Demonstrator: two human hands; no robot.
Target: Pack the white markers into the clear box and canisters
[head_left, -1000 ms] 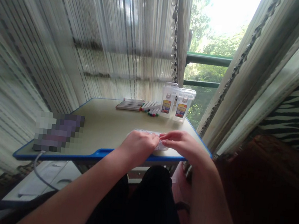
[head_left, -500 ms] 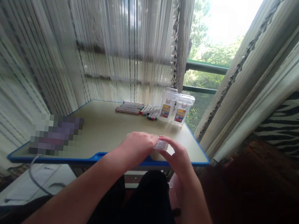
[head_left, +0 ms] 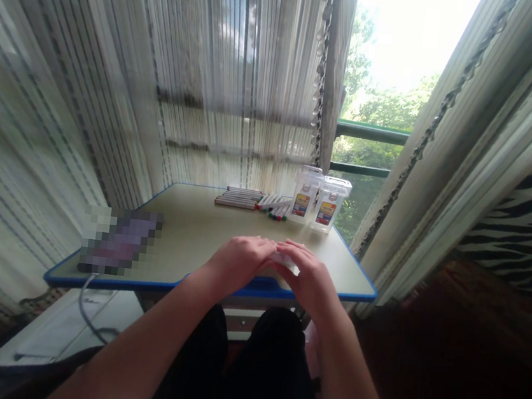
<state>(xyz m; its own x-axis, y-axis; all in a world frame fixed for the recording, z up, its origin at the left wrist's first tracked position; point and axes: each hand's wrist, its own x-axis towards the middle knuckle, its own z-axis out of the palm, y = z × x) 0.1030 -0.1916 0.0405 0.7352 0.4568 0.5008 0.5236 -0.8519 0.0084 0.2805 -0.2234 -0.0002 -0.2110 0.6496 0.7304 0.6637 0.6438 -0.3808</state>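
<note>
Hands, left and right, clasped around a clear plastic case over the blue-edged desk

Prob. a home rm, w/ striped curtains at the window, sm. blue-edged desk & zebra-print fabric.

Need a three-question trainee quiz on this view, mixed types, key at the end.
1. How many labelled boxes stand on the desk?
2. True or false: the pens stand upright in a row.
3. Fill in: the hand nearer the boxes is the ____ one.

Key:
1. Two.
2. False; the pens lie on the desk.
3. Right; the right hand and left hand both touch a pale item, partly hidden.
</note>
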